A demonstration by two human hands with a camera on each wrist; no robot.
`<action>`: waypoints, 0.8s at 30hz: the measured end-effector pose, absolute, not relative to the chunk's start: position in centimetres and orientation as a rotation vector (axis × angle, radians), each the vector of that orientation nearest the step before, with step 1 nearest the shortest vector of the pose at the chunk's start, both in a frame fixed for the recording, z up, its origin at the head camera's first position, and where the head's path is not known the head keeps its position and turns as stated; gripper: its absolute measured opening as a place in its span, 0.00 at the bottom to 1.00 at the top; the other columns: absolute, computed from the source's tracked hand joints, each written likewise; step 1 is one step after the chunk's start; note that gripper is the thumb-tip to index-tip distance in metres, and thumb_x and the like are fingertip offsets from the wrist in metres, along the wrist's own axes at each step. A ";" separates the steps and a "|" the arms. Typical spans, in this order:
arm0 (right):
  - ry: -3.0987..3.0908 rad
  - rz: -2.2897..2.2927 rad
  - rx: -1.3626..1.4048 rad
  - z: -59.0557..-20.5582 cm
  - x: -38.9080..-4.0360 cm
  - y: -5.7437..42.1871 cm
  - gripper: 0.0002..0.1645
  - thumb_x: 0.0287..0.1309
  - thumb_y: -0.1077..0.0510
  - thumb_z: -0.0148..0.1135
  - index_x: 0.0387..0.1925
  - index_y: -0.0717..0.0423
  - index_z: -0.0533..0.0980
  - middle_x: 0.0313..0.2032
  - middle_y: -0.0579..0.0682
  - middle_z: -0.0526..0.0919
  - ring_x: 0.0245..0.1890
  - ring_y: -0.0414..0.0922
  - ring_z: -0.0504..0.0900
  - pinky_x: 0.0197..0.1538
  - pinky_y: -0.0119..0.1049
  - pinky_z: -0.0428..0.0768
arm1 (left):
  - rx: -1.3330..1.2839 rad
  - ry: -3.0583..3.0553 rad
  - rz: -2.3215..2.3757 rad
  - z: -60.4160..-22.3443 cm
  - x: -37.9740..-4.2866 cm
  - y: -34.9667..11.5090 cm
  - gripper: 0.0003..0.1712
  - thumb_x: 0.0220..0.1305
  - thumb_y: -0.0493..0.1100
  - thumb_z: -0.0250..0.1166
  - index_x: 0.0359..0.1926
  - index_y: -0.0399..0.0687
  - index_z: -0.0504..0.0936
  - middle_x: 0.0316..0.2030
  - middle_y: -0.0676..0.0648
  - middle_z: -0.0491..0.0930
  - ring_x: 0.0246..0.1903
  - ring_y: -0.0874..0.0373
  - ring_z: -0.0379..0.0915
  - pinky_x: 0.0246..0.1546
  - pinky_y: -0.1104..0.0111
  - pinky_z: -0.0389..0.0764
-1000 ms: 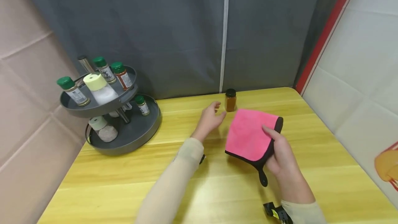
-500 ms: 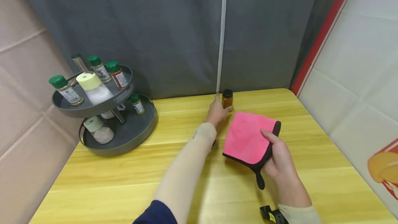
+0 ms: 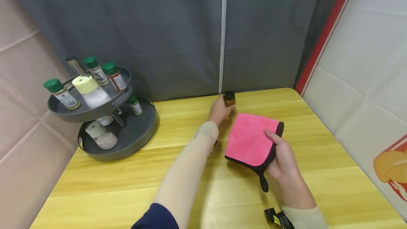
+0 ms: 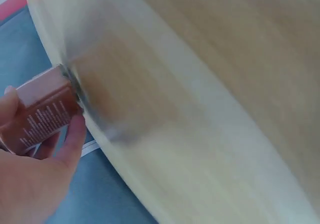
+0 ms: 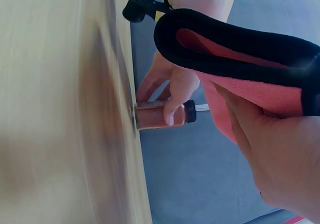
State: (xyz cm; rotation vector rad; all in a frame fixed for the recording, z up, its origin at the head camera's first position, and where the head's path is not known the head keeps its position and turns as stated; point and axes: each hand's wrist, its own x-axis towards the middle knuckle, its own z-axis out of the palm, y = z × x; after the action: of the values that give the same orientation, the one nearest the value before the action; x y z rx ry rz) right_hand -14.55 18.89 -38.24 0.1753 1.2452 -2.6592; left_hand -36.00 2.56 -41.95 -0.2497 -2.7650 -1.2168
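At the back of the table, my left hand [image 3: 220, 111] grips a small spice jar [image 3: 229, 99] with a black lid and reddish-brown contents. In the left wrist view, thumb and fingers wrap the jar [image 4: 42, 114], whose printed label shows. The right wrist view has the jar [image 5: 155, 118] upright with its base at the tabletop. My right hand [image 3: 284, 162] holds a folded pink cloth [image 3: 249, 139] with black edging and a hanging loop, thumb on top. The cloth [image 5: 225, 93] is above the table, close in front of the jar.
At the left stands a two-tier dark grey rack [image 3: 127, 147] bearing several green-capped spice jars and pale-capped shakers, among them a white shaker [image 3: 92, 93]. A grey curtain [image 3: 159, 38] hangs behind the wooden table [image 3: 127, 190]. A white tiled wall [image 3: 359, 73] bounds the right.
My left hand has reached forward and right to the spice jar and closed its fingers round it. The right hand keeps holding the cloth nearly still; the head view has shifted slightly.
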 end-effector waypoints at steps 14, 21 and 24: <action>1.226 -2.659 0.162 -37.6 -14.3 18.8 0.32 0.77 0.45 0.48 0.74 0.45 0.52 0.74 0.47 0.61 0.68 0.40 0.69 0.64 0.35 0.74 | -0.338 -2.501 -1.422 -35.6 -31.8 -0.8 0.26 0.65 0.59 0.69 0.57 0.55 0.73 0.47 0.52 0.80 0.49 0.57 0.77 0.51 0.58 0.79; 1.206 -2.668 0.073 -37.1 -14.3 18.7 0.33 0.78 0.45 0.45 0.76 0.46 0.48 0.76 0.47 0.57 0.69 0.39 0.67 0.64 0.34 0.74 | -0.374 -2.378 -1.486 -31.8 -27.6 -2.8 0.26 0.60 0.58 0.73 0.56 0.59 0.76 0.46 0.55 0.79 0.46 0.59 0.76 0.47 0.58 0.80; 1.170 -2.686 -0.013 -37.0 -14.4 18.6 0.34 0.79 0.46 0.43 0.77 0.47 0.47 0.77 0.49 0.54 0.71 0.39 0.65 0.66 0.35 0.72 | -0.355 -2.333 -1.562 -30.8 -24.7 -3.7 0.25 0.57 0.55 0.77 0.54 0.60 0.79 0.48 0.56 0.81 0.45 0.56 0.80 0.45 0.59 0.82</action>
State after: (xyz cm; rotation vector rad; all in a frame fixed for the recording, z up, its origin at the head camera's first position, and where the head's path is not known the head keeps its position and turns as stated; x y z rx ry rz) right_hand -14.40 18.60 -36.99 -0.0129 1.1698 -2.6862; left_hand -24.67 -3.70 -30.81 -0.3547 -2.3329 -1.5618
